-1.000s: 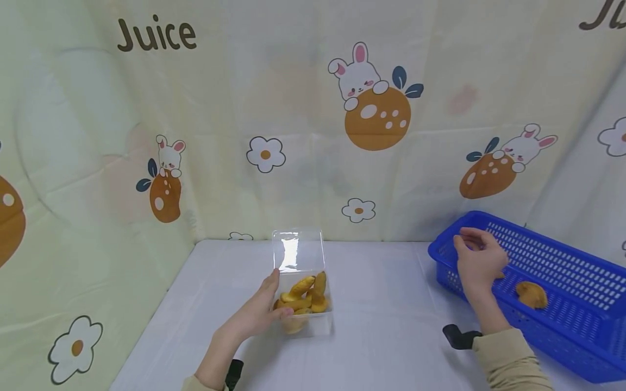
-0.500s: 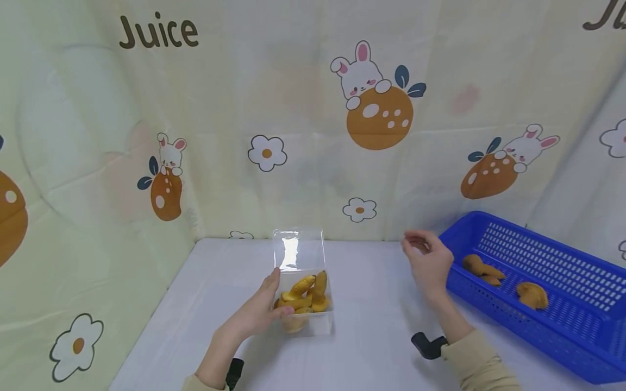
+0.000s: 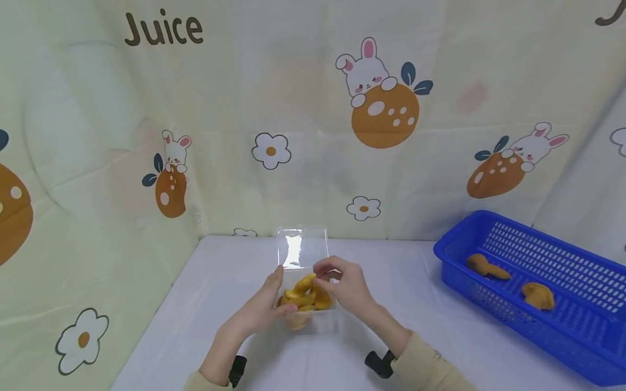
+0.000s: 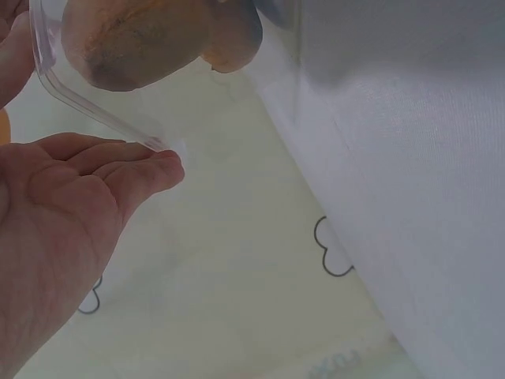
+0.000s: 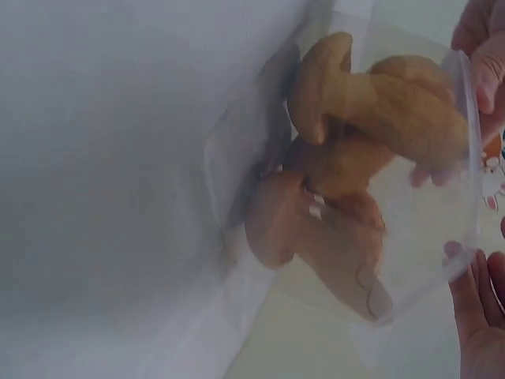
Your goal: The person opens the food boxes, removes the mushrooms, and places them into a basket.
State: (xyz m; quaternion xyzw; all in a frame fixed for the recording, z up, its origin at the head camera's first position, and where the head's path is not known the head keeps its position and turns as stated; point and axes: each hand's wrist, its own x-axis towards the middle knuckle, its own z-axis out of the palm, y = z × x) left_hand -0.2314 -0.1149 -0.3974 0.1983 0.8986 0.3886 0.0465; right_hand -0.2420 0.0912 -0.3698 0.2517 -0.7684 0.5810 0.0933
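- Surface: white-covered table (image 3: 401,288), set against a pale printed curtain (image 3: 303,201).
- Nearest: two beige sleeves (image 3: 430,364) at the lower edge; a black device (image 3: 379,364) on each wrist.
- Left hand (image 3: 261,307): spread wide, holding the clear box (image 3: 320,323) at its left side, thumb at the front rim, fingers along the left wall.
- Right hand (image 3: 347,282): above the box's right side, thumb and fingers narrow, tips at the top of a yellow mushroom (image 3: 321,298). Cannot tell whether it is gripped.
- Box stands on the table, left of centre, with several mushrooms (image 3: 300,297) piled inside, some near rim level. Right wrist view shows caps and stems through the transparent wall.
- Clear lid (image 3: 310,247): raised at the box's far side, bright reflection on it.
- Blue basket (image 3: 538,347): well to the right, set at an angle, slotted walls. On its floor, a stemmed brown mushroom (image 3: 479,264) and, nearer, a broader one (image 3: 538,296).
- Farthest: curtain prints of rabbits on orange fruit, white flowers, the word "Juice".
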